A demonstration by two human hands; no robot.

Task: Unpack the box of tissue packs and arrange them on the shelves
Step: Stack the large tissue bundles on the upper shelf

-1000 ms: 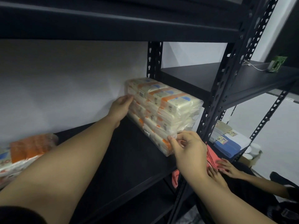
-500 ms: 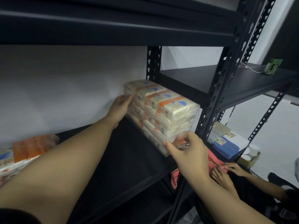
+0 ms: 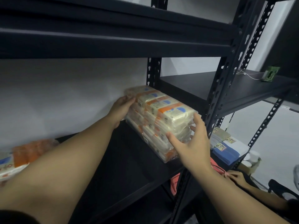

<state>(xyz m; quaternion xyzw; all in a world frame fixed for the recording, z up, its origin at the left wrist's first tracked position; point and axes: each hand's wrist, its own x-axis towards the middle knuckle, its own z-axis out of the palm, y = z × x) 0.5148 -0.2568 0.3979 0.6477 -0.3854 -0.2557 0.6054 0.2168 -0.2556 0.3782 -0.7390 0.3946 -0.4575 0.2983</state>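
A clear-wrapped bundle of tissue packs [image 3: 161,120], cream with orange and blue marks, stands on the black shelf board [image 3: 116,162] near its right end. My left hand [image 3: 120,109] rests flat against the bundle's far left side, fingers straight. My right hand [image 3: 192,143] is spread at the bundle's near right end, thumb touching its front and fingers by its side, holding nothing. Another tissue bundle [image 3: 21,159] lies at the shelf's far left, partly behind my left arm.
A black upright post [image 3: 216,101] stands just right of the bundle. The upper shelf [image 3: 113,41] hangs low overhead. Folded blue and white cloths [image 3: 228,149] lie lower right. Another person's hand [image 3: 239,177] holds a red item below. A green object [image 3: 271,75] sits on the neighbouring shelf.
My right hand let go of the wrapper at the bundle's lower front corner and opened, spreading against the near end. My left hand slid slightly higher along the far side.
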